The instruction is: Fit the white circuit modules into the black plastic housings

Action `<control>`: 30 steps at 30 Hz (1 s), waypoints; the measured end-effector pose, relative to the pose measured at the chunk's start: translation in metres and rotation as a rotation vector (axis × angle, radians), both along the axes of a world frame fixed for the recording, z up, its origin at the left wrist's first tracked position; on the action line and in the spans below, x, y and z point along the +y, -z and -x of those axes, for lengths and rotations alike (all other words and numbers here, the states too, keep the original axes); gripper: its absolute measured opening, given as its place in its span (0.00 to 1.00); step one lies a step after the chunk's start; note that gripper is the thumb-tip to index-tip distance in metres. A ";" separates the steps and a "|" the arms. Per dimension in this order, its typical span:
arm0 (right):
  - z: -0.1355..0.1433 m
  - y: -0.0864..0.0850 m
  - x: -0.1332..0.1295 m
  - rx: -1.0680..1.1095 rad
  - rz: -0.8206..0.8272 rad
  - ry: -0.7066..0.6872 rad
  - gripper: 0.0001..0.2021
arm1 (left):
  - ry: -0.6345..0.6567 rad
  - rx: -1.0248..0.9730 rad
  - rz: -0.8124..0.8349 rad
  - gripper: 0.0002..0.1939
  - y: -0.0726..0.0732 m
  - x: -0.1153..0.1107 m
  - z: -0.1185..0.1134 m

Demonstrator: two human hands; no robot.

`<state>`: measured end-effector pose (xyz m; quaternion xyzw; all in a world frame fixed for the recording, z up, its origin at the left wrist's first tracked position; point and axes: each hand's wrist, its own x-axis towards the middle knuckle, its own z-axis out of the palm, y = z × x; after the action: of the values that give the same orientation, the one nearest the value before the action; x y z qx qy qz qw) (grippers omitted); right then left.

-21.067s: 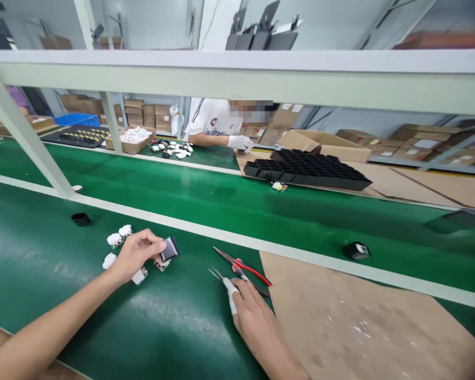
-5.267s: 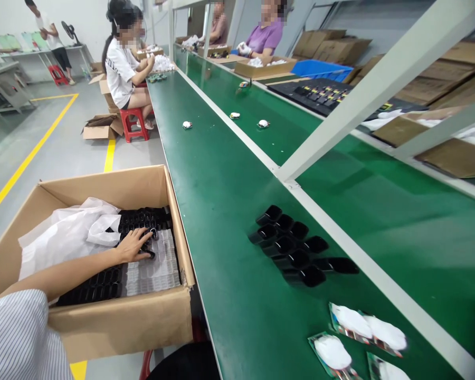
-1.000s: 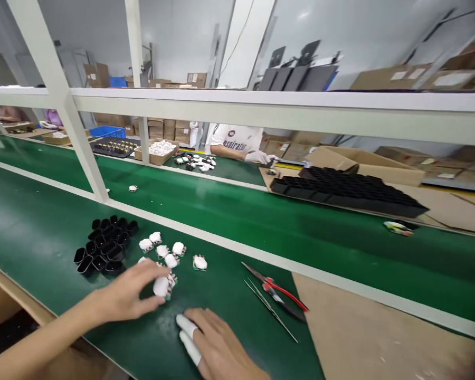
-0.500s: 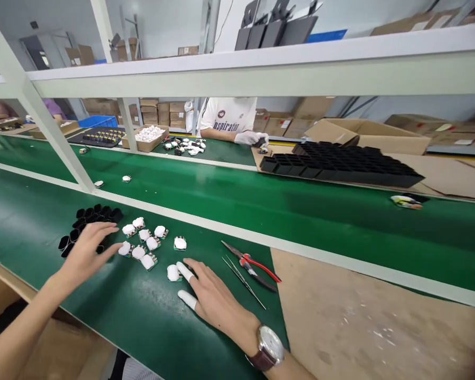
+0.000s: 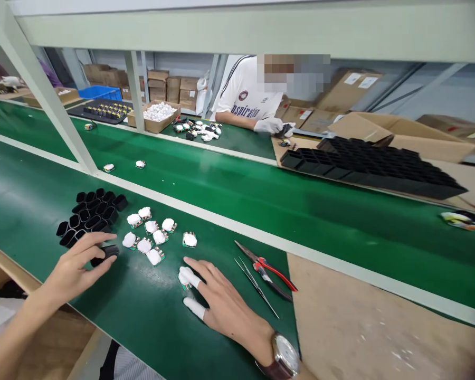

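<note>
Head view. Between thumb and fingers of the left hand (image 5: 73, 270): one black plastic housing (image 5: 109, 251), apparently gripped, just beside the close cluster of black housings (image 5: 93, 220); interior of the held one not clearly shown. At the right hand (image 5: 226, 301): fingers spread, gripping nothing firmly, white finger cots (image 5: 194, 308) on two digits, one covered fingertip touching a green circuit board (image 5: 184, 286) on the green benchtop (image 5: 142, 327).

Between the hands and a little farther off: a loose group of white-topped circuit boards (image 5: 144, 245), plus a lone board (image 5: 189, 240) near the group but apart. Beyond the right hand: needle-nose pliers (image 5: 260, 265) and tweezers (image 5: 257, 286), side by side, neither in hand, near a brown cardboard sheet (image 5: 380, 330). Past the pale divider rail (image 5: 206, 215): a green conveyor belt (image 5: 229, 190), and on its far side, gloved hands (image 5: 269, 126) of a co-worker at a dark part.

Done, judging by layout: housings grouped, boards laid out within reach, one of each at the fingers. Left, by the same judgement: nearly everything, with the visible bench boards all outside the housings, and touched board and held housing well apart.
</note>
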<state>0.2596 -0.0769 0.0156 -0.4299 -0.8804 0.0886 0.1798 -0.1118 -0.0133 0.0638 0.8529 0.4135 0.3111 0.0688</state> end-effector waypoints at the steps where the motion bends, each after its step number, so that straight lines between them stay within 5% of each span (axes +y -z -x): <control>1: -0.001 0.001 -0.002 -0.012 0.001 -0.002 0.21 | 0.060 -0.034 0.051 0.06 -0.001 -0.005 -0.014; 4: -0.005 0.007 -0.013 -0.053 -0.054 0.080 0.12 | 0.271 0.004 0.173 0.04 0.011 -0.020 -0.064; 10: -0.020 0.013 -0.034 0.012 -0.120 0.185 0.21 | 0.430 0.155 0.244 0.15 0.040 -0.022 -0.124; 17: -0.013 0.019 -0.029 0.131 -0.145 0.161 0.25 | 0.381 0.104 0.440 0.37 0.034 -0.013 -0.125; 24: -0.015 0.029 -0.028 0.172 -0.114 0.219 0.20 | 0.340 0.007 0.503 0.39 0.062 -0.024 -0.128; 30: -0.006 0.004 -0.030 0.377 -0.181 0.239 0.23 | 0.402 -0.101 0.509 0.40 0.073 -0.029 -0.125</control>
<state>0.2659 -0.1065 0.0120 -0.4888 -0.7785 0.0660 0.3881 0.0129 -0.0424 -0.0087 0.8564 0.2972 0.2198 0.3605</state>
